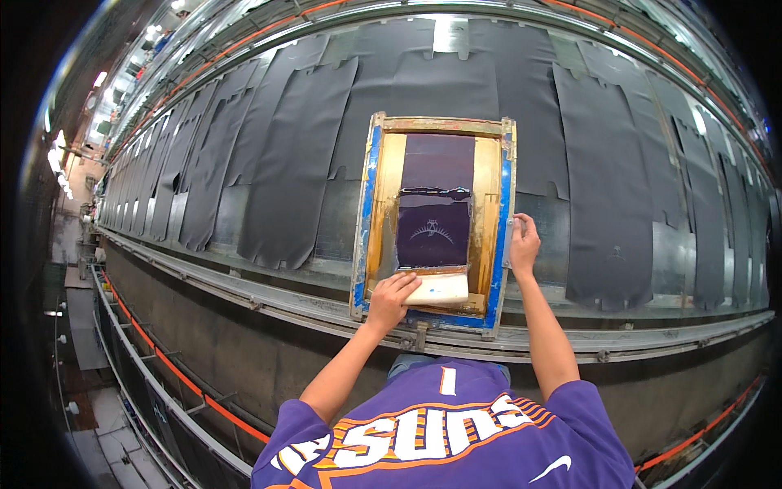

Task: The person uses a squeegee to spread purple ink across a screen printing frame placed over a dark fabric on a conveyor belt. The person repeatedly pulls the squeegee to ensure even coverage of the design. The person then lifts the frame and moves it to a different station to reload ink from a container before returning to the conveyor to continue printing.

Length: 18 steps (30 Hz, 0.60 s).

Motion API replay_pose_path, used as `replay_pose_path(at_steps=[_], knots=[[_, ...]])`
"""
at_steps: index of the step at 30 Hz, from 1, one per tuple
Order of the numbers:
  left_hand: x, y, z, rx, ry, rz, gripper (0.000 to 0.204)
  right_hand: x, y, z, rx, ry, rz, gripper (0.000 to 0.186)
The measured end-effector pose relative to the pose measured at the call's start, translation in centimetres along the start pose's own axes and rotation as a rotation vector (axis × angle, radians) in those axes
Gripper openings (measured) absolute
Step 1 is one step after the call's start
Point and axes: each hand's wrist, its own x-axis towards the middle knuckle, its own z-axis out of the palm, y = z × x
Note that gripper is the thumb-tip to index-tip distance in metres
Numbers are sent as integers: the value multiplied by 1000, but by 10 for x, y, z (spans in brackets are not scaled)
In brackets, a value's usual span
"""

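A screen-printing frame [376, 163] with blue tape along its sides lies on the long table in front of me. Its dark mesh window [440, 224] shows a pale curved emblem, and a wet line of ink [436, 191] crosses the mesh above it. My left hand [393, 301] is closed round the left end of a cream-coloured squeegee [440, 289], whose edge rests at the near end of the window. At the frame's right side, my right hand [524, 240] grips the rim with fingers curled; the fingertips are partly hidden.
Dark grey cut fabric panels [607, 187] lie along the metal table [322, 232] on both sides of the frame, some overlapping. A metal rail [277, 308] runs along the near edge. Orange-edged rails [167, 354] stand lower left, beside a tiled floor [114, 416].
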Motion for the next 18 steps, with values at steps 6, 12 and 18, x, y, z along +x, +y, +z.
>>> replay_pose_path(at_steps=[6, 12, 18], knots=[[-37, -20, 0, -43, -16, 50, 60, -6, 16, 16, -81, 30, 4, 22], [48, -60, 21, 45, 58, 115, 52, 2, -2, -6, -568, -172, -98, 30], [199, -93, -28, -161, -370, -200, 46, 22, -117, 31, -522, -562, -605, 45]])
